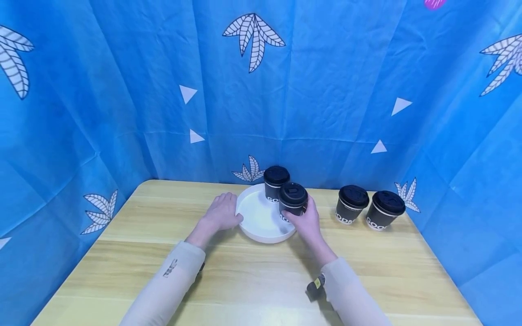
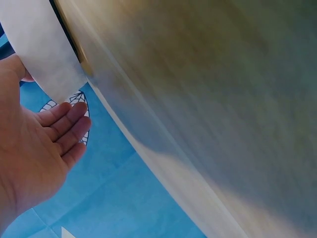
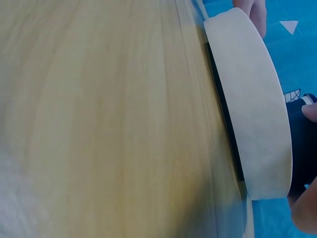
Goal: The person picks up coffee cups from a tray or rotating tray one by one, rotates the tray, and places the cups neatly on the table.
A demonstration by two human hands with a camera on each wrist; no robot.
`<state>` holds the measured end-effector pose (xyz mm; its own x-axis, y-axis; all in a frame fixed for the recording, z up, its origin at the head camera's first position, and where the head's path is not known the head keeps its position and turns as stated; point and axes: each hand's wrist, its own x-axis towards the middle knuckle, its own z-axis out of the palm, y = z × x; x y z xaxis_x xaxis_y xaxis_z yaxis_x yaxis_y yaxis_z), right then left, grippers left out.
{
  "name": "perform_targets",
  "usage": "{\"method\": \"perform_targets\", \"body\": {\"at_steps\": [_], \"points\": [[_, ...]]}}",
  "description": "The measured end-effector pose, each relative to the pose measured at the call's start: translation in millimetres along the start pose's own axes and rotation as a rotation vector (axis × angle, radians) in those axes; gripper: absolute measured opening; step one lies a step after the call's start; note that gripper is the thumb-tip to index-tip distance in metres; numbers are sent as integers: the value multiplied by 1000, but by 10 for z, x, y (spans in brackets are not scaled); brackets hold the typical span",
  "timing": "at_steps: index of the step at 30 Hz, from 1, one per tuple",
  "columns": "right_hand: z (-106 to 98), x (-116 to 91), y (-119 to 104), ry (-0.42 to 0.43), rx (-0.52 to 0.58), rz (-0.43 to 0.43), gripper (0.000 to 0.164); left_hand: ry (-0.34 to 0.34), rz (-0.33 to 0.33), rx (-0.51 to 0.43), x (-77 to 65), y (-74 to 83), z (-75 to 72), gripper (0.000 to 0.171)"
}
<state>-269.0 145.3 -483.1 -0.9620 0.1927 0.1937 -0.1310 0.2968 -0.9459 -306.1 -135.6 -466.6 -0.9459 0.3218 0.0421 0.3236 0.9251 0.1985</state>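
A round white tray (image 1: 258, 217) lies on the wooden table. My left hand (image 1: 222, 213) holds its left rim; in the left wrist view, the thumb goes behind the wall and the fingers (image 2: 72, 126) are along the outside. With my right hand (image 1: 306, 222) I grip a black lidded paper cup (image 1: 293, 194) over the tray's right side. Whether this cup's base touches the tray is hidden. Behind it, a second black lidded cup (image 1: 276, 176) stands upright at the tray's back. The right wrist view shows the tray wall (image 3: 252, 109) hiding part of the gripped cup (image 3: 302, 144).
Two more black lidded cups, one nearer the tray (image 1: 351, 206) and one farther right (image 1: 383, 210), stand side by side on the table (image 1: 253, 285). A blue patterned curtain (image 1: 326, 90) hangs behind the table and along both sides.
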Motion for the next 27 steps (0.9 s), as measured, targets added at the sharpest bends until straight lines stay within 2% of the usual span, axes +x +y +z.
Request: {"method": "perform_targets", "body": {"at_steps": [15,27], "points": [[-27,-39,-22,-16,12,6,96,4,1,9,-32,19,1,71],[-36,-86,-141,-16,26,-53,91,19,8,9,-35,10,16,71]]}}
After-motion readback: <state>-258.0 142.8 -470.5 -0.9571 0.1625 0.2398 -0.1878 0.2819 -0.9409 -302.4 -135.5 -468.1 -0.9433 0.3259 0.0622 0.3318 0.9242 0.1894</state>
